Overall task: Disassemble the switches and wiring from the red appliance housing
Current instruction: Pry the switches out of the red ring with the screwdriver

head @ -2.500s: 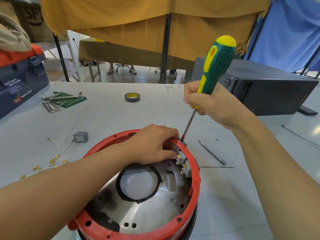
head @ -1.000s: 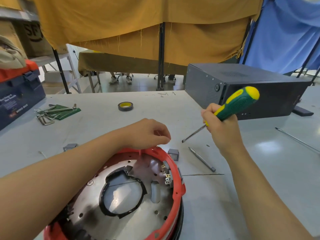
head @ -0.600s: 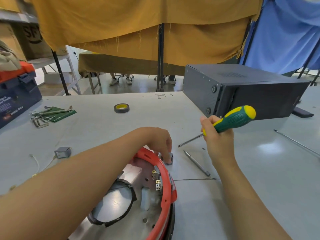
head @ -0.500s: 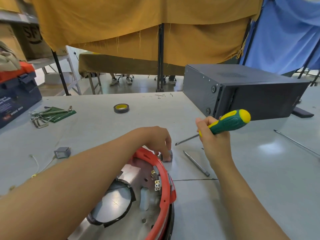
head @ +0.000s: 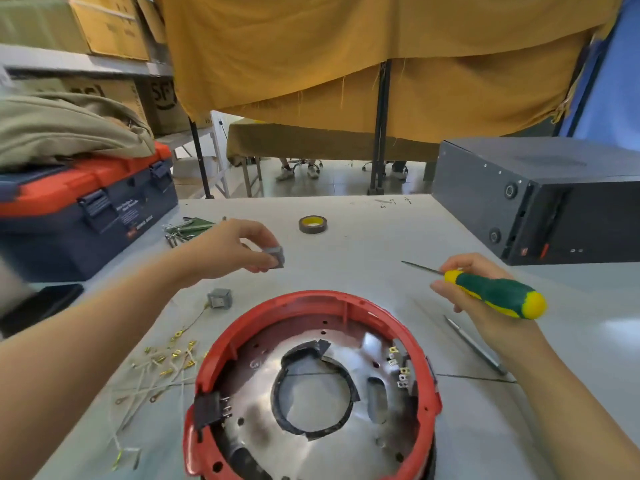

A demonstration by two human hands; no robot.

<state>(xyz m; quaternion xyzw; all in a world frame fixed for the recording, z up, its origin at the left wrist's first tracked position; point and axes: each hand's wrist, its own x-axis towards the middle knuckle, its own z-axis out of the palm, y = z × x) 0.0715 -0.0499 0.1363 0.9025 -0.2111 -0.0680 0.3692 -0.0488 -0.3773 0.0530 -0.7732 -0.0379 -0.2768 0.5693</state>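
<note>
Pale grey and smooth, the table (head: 363, 244) carries the red appliance housing (head: 313, 386) at its near edge, a round plastic ring with a shiny metal floor and a torn black gasket around the centre hole. The left hand (head: 235, 251) hovers above the table beyond the housing, its thumb and fingertips pinching a small grey cube-shaped switch (head: 274, 257) held clear of the surface. A second grey switch (head: 219, 298) lies on the table just left of the housing's rim, with a thin wire trailing toward a loose pile of pale wires with brass terminals (head: 159, 368). More switch terminals (head: 398, 367) sit inside the housing's right wall. The right hand (head: 481, 299) curls around the ribbed green-and-yellow handle of a screwdriver (head: 485, 292), whose slim metal shaft points left. A thin metal rod (head: 474, 346) lies beside that wrist.
</note>
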